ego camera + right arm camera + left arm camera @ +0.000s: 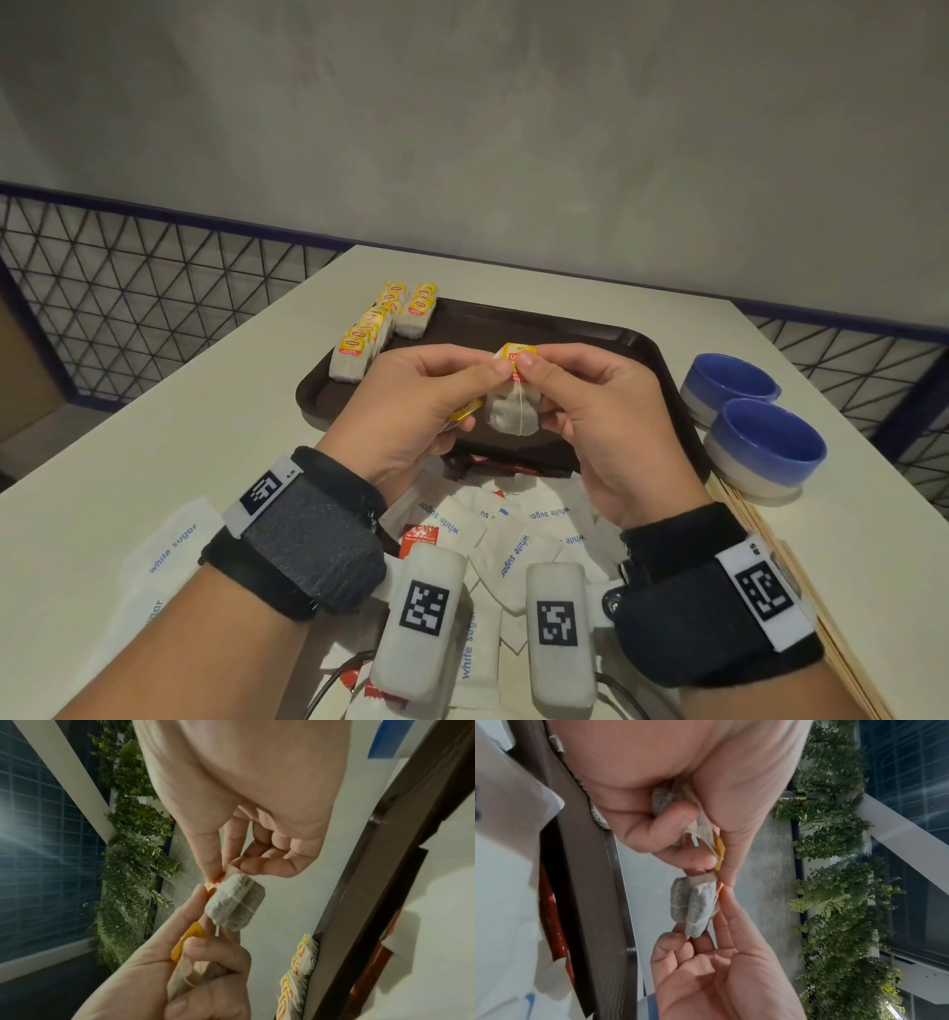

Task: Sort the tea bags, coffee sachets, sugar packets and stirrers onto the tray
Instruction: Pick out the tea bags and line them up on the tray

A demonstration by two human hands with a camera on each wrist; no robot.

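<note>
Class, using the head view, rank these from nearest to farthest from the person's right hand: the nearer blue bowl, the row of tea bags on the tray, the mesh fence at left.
From the right hand:
1. Nearer blue bowl, right.
2. Row of tea bags, tray's far-left corner.
3. Mesh fence, far left, beyond the table.

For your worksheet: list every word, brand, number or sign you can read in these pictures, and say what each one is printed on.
"white sugar": blue print on the white sugar packets lying on the table.
"Lipton": on the yellow tags of the tea bags at the tray; small, partly blurred.
Tag of the held tea bag: half covered, unreadable.
Red sachets: print too small.
Wristband markers: square code patterns; small letters beside them blurred.
</note>
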